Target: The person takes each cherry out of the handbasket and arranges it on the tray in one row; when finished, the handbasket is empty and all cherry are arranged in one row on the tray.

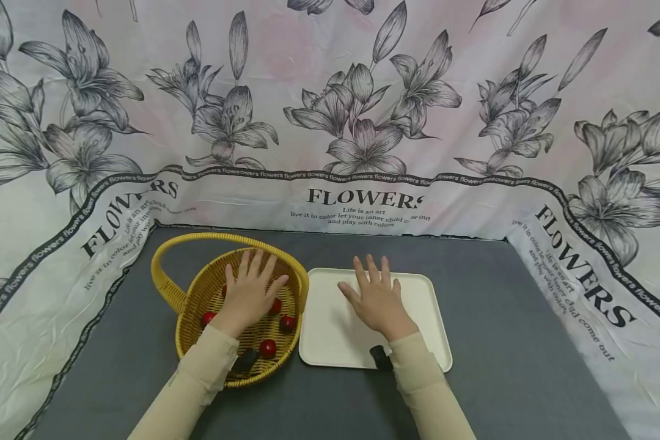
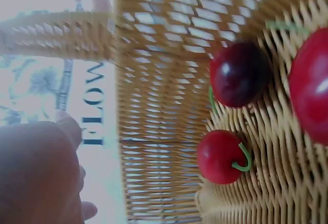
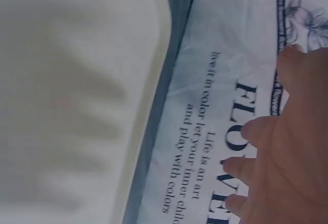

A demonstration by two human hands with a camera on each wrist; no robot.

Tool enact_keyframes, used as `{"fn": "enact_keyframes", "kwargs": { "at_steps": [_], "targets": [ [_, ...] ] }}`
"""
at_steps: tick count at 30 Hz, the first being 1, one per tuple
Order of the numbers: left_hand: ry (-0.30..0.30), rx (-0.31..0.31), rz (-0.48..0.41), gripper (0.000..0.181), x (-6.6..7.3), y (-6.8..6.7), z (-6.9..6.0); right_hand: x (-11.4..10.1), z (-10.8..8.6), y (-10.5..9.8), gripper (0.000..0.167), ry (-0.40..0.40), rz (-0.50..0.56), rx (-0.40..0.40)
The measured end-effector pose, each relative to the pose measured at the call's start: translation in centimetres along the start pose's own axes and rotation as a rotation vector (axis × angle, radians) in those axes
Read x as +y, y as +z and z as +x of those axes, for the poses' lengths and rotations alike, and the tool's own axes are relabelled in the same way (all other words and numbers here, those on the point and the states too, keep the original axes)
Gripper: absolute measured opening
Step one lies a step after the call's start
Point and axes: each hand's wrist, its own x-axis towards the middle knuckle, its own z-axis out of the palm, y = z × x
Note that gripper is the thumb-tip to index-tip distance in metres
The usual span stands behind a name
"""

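A yellow wicker basket (image 1: pixel 198 305) with a tall handle stands on the left, holding several red cherries (image 1: pixel 267 349) with green stems. Over the basket my left hand (image 1: pixel 249 298) is spread, fingers straight, with nothing in it. In the left wrist view a cherry (image 2: pixel 221 156) and a darker one (image 2: pixel 240 74) lie on the woven bottom, apart from the hand. To the right is a cream rectangular tray (image 1: pixel 330 330); my right hand (image 1: pixel 378 302) hovers above it, fingers spread. Its shadow falls on the tray in the right wrist view.
A dark grey cloth (image 1: pixel 506 342) covers the table. Behind it and along both sides hangs a white curtain (image 1: pixel 363 208) with flower drawings and lettering. The basket's handle (image 1: pixel 167 287) arches over its back, and its right rim is close to the tray's left edge.
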Motion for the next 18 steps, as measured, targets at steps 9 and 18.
{"fn": "enact_keyframes", "kwargs": {
  "at_steps": [9,18],
  "targets": [
    [0.021,0.129,-0.146,0.052,-1.6,-4.9,-7.8,-2.4,-4.1,-1.9,0.069,-0.152,-0.041,0.025],
    [-0.255,0.223,-0.286,0.053,-4.4,-4.8,-13.0,-6.6,-6.5,-4.3,0.049,-0.348,-0.005,0.011]
  ]
}}
